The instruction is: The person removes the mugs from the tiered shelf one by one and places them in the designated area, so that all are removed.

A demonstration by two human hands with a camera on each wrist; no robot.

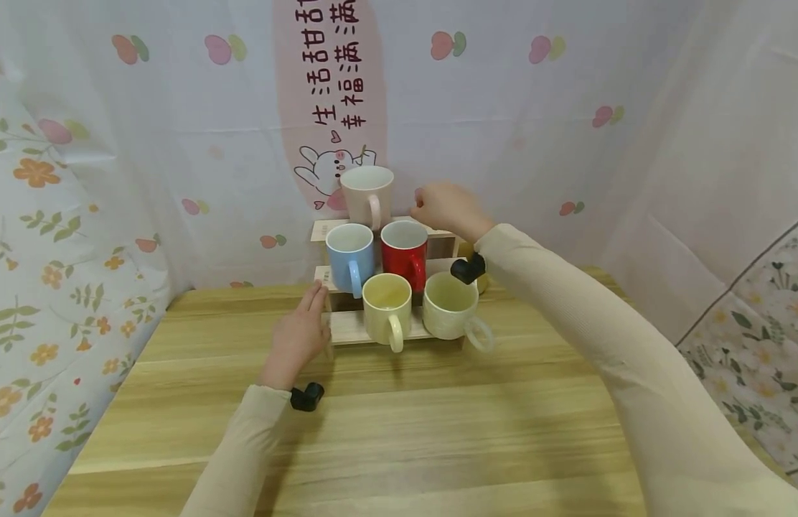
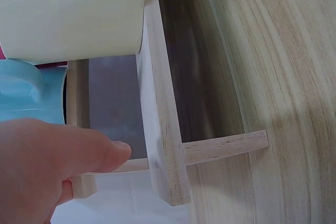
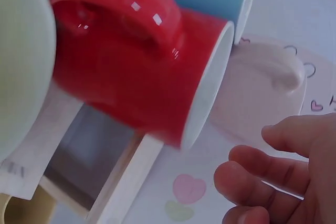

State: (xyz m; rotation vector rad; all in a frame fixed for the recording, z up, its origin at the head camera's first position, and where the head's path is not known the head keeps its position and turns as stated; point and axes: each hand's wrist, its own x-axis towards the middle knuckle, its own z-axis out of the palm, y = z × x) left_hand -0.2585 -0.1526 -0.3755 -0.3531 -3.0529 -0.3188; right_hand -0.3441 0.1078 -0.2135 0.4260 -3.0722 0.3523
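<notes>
While the left hand touches the left end of the wooden rack with straight fingers, the right hand hangs just right of the pink mug, upper centre of the frame, fingers loosely curled, gripping nothing; head view shows a gap to the mug. Five mugs on the rack, mouths up, mid-frame. Top tier: pink mug, white inside. Middle tier: blue mug on the left, red mug just beside it, both white inside. Bottom tier: yellow mug near centre, yellow inside down to its floor; pale cream mug at the right end, rim partly covered by the black wrist device. Left wrist view: thumb lies at the rack's side bar, near the blue mug; how firmly it presses, can't tell. Yellow object shows behind the rack's right end, mostly hidden, can't tell what it is. Rack stands on the wood-grain bench, toward its far edge.
</notes>
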